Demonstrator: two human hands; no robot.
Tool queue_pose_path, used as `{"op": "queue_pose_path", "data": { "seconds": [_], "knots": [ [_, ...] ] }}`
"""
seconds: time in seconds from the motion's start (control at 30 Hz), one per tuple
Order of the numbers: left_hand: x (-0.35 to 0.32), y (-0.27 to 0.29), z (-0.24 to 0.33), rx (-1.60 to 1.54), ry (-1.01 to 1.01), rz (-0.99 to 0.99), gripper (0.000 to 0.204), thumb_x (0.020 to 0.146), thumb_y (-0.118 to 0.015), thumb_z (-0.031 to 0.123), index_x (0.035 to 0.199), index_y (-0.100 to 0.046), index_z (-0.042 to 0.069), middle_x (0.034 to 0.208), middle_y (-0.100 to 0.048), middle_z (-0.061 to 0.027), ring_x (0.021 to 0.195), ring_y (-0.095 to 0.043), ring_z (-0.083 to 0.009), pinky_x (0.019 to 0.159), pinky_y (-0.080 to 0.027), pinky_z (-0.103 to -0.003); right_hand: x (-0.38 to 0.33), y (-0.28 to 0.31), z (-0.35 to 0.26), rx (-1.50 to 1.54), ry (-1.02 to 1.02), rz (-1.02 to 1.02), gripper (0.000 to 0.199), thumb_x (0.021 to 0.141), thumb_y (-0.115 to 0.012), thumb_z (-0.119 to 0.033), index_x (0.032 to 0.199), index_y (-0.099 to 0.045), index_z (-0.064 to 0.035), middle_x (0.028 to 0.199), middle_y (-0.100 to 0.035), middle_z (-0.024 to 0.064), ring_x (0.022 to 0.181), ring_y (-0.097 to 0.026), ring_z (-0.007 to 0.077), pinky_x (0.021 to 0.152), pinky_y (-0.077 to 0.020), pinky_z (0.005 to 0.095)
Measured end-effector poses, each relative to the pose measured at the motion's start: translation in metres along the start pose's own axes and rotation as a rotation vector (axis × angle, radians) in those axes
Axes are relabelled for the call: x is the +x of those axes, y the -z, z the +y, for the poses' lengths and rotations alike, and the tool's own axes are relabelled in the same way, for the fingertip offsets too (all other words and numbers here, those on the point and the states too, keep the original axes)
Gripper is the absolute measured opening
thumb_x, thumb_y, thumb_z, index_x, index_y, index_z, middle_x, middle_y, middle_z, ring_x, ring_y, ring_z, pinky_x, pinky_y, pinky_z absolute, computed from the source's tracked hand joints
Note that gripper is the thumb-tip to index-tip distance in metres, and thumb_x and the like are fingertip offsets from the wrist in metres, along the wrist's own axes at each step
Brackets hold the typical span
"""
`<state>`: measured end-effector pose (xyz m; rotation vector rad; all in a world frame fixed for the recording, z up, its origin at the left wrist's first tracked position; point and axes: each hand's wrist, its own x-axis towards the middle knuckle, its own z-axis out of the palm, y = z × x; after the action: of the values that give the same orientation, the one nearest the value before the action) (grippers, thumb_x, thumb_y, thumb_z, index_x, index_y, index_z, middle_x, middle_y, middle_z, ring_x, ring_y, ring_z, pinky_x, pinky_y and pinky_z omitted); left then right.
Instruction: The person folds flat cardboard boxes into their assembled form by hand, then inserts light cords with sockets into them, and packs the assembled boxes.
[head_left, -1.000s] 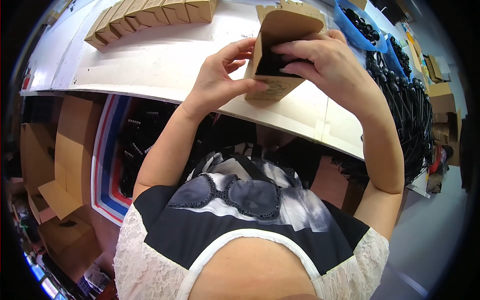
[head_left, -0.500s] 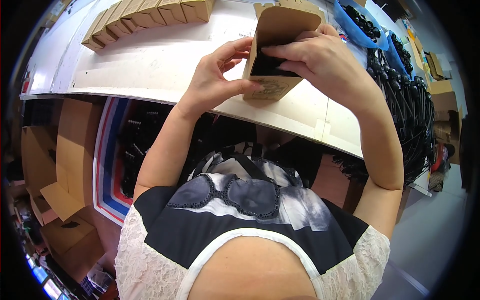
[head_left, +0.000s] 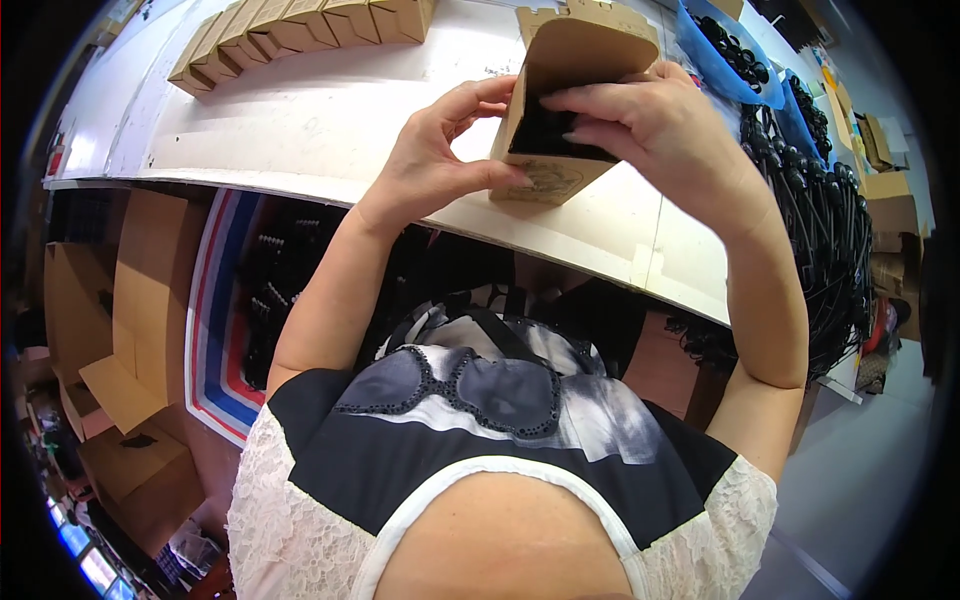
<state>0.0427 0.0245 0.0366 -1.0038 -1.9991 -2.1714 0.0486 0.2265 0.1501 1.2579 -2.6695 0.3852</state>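
Head view: box held open between both hands above the table edge

Head view shows a small brown box lifted off the white table, at about 12 o'clock from the person's chest. Its long axis runs upright, tilted a little toward 1 o'clock, with the flap standing open at the top and the mouth facing the person. A black item sits inside the mouth.

The right hand lies at 3 o'clock of the box, its fingers curled over the opening and pressing on the black item. The left hand lies at 9 o'clock, thumb braced on the lower front face and fingers reaching round the near side wall. Both hands grasp the box; the right one is nearer the opening.

Outward, a row of folded boxes lies at 10 o'clock along the far table. A blue bin of black parts stands at 1 o'clock, and a mass of black cables hangs at 3 o'clock. Below the table, at 8 o'clock, stand cartons and a striped sack.
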Motion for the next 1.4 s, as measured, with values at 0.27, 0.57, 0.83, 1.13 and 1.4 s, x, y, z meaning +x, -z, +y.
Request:
{"op": "queue_pose_path", "data": {
  "seconds": [0.27,0.57,0.83,1.13,1.4],
  "knots": [
    [0.0,-0.003,0.001,0.135,-0.091,0.063,0.069,0.06,-0.079,0.015,0.122,-0.05,0.004,0.112,-0.055,-0.0074,0.109,-0.05,-0.0204,0.097,-0.038,-0.033,-0.004,-0.009,-0.008,-0.374,-0.052,0.06,0.019,0.074,-0.055,-0.009,0.089,-0.066,-0.013,0.079,-0.066,0.0028,0.08,-0.061,0.0191,0.074,-0.0386,0.0337],
    [0.005,-0.026,0.011,0.674,-0.534,0.261,0.02,0.075,-0.065,0.009,0.095,-0.067,0.013,0.096,-0.061,-0.0032,0.098,-0.057,-0.0226,0.099,-0.035,-0.042,-0.007,-0.017,0.0,-0.13,-0.008,0.246,0.011,0.073,-0.06,-0.007,0.084,-0.063,-0.0083,0.082,-0.063,0.0051,0.087,-0.058,0.0206,0.076,-0.0415,0.0319],
    [0.001,-0.025,0.023,0.79,-0.43,0.229,0.022,0.075,-0.066,0.013,0.097,-0.066,0.014,0.093,-0.061,-0.0031,0.098,-0.058,-0.0231,0.097,-0.036,-0.042,-0.046,-0.05,-0.007,0.538,-0.273,0.632,0.014,0.077,-0.065,-0.005,0.091,-0.064,-0.0019,0.093,-0.061,0.0079,0.086,-0.056,0.017,0.075,-0.0453,0.0282],
    [-0.005,-0.037,0.039,1.059,-0.303,0.131,0.036,0.076,-0.065,0.017,0.111,-0.061,0.021,0.097,-0.052,-0.0034,0.101,-0.048,-0.0253,0.096,-0.031,-0.051,-0.019,-0.027,0.004,0.441,-0.252,0.805,0.01,0.077,-0.067,-0.008,0.085,-0.066,-0.0028,0.085,-0.064,0.006,0.077,-0.062,0.0167,0.067,-0.0497,0.0256],
    [-0.011,-0.026,-0.006,0.095,-0.476,0.292,0.054,0.063,-0.071,-0.006,0.112,-0.05,0.004,0.116,-0.045,-0.0081,0.107,-0.049,-0.0197,0.089,-0.044,-0.037,-0.041,-0.02,0.013,0.269,0.118,0.431,0.014,0.07,-0.07,-0.004,0.083,-0.067,-0.0065,0.086,-0.065,0.0041,0.076,-0.063,0.0181,0.065,-0.0514,0.0265]
  ]
}}
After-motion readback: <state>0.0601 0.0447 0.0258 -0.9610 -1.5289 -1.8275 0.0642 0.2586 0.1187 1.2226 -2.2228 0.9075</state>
